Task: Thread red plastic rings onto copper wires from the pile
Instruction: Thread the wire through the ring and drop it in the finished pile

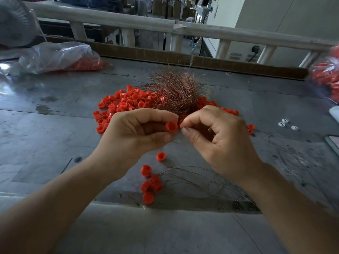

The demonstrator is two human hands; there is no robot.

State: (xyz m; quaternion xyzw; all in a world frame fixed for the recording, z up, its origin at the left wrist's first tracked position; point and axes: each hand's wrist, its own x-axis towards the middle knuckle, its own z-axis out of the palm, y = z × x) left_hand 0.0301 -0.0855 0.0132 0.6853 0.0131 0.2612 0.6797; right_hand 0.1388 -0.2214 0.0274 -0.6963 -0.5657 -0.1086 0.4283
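The left hand point(139, 132) pinches one red plastic ring point(171, 126) between thumb and forefinger, its open mouth turned towards the right hand point(220, 136). The right hand's thumb and forefinger are closed tip to tip just beside that ring, the other fingers curled; by the pose it holds the end of a copper wire, though the strand is too fine to make out.

Nearest the person, by the front edge of the grey table point(55, 125), lies a small cluster of threaded rings point(150, 182), about five, with their thin wires point(201, 180) trailing off to the right under the right forearm. One loose ring point(160, 156) sits alone just beyond them.

Behind the hands spreads the pile of red rings point(124, 103), well over a hundred by the look of it, with a bushy bundle of copper wires point(179, 90) lying on its right half. A few small white plastic pieces point(286, 123) lie apart at the right.

Farther back, a clear plastic bag point(55, 55) at the left holds more red rings, and a second bag point(326, 76) shows at the right edge (blurred there). A pale railing point(128, 21) closes the far side.

I judge the task barely begun: a handful finished, one ring in hand, and nearly the whole pile and bundle left.
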